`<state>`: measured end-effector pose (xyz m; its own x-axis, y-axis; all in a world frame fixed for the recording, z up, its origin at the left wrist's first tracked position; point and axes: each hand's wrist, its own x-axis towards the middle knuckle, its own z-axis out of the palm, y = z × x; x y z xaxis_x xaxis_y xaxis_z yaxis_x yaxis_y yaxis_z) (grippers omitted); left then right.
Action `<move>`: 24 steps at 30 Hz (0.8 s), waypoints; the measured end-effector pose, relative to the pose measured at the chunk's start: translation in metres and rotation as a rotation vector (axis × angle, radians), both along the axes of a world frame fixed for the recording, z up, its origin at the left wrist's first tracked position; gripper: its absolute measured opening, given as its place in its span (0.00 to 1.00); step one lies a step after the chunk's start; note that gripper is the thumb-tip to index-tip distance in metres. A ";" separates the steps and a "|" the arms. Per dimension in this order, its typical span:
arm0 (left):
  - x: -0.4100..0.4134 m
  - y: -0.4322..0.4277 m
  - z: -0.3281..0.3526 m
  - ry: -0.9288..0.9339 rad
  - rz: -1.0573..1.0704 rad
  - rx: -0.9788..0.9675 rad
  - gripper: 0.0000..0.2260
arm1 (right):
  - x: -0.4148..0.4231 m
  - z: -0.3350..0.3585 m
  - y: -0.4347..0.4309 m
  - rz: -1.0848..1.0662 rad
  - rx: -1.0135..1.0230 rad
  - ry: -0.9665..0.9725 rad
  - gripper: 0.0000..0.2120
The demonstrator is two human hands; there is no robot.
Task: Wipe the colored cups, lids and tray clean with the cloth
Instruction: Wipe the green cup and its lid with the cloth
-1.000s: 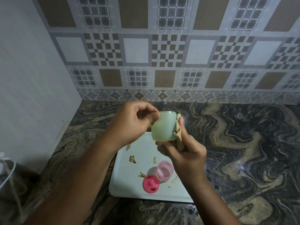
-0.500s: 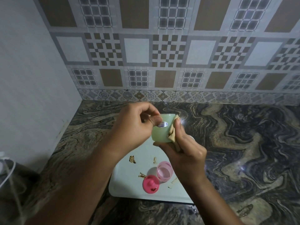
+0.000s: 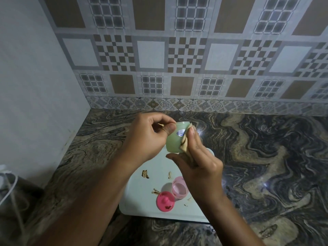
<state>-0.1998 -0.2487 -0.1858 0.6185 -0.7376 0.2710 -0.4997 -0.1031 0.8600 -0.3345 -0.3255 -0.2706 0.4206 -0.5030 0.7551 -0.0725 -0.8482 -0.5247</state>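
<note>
Green cup, pink cup, one lid, one tray, one cloth

Pale green cup against beige cloth

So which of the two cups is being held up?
The green cup, gripped by the left hand with the cloth against it; the pink cup rests on the tray.

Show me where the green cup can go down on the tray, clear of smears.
Bare: the near-left corner of the tray, between its left rim and the pink lid; also the counter right of it. Crowded: mid-tray, where the pink cup, lid and brown smears cluster.
</note>
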 end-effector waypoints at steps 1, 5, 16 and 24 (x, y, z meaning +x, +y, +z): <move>-0.001 -0.001 -0.001 -0.006 0.009 -0.014 0.12 | 0.000 0.001 0.001 0.003 -0.016 0.023 0.34; 0.000 -0.006 -0.006 -0.013 0.028 -0.028 0.12 | 0.000 -0.003 0.004 0.054 -0.013 0.019 0.28; 0.014 -0.011 -0.016 0.283 0.033 -0.072 0.08 | -0.007 -0.022 0.005 0.079 0.033 -0.008 0.21; 0.023 -0.025 -0.043 0.030 0.019 0.008 0.05 | -0.012 -0.049 -0.021 0.029 0.175 -0.025 0.22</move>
